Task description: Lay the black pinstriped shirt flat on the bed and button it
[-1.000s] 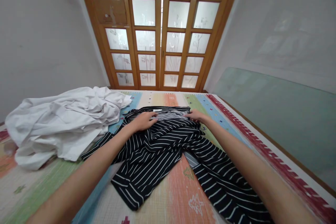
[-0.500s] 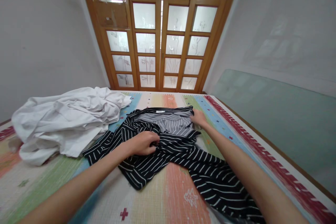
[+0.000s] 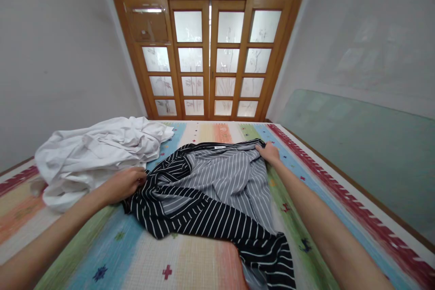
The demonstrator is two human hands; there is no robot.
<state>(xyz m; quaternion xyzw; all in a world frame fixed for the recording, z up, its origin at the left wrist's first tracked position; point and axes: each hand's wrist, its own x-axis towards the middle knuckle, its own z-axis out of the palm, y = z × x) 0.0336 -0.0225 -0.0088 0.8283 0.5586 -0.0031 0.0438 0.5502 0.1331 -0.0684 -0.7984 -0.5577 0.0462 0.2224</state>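
A black shirt with white stripes (image 3: 217, 215) lies spread and rumpled across the patterned cloth, its grey inner side facing up in the middle. A pale label shows at its far edge. My left hand (image 3: 127, 183) is closed on the shirt's left part, close to the white cloth. At the far right corner, my right hand (image 3: 269, 152) pinches the shirt's edge. One striped part stretches toward me at the lower right.
Crumpled white fabric (image 3: 98, 154) is heaped at the left. Under everything lies a colourful striped cloth (image 3: 190, 258). A pale green panel (image 3: 356, 149) leans along the right wall. Wooden doors with glass panes (image 3: 209, 54) stand beyond the far edge.
My left hand has moved left from the shirt's middle, and the shirt is spread wider with more grey inside showing. My right hand has shifted slightly right, still gripping the edge.
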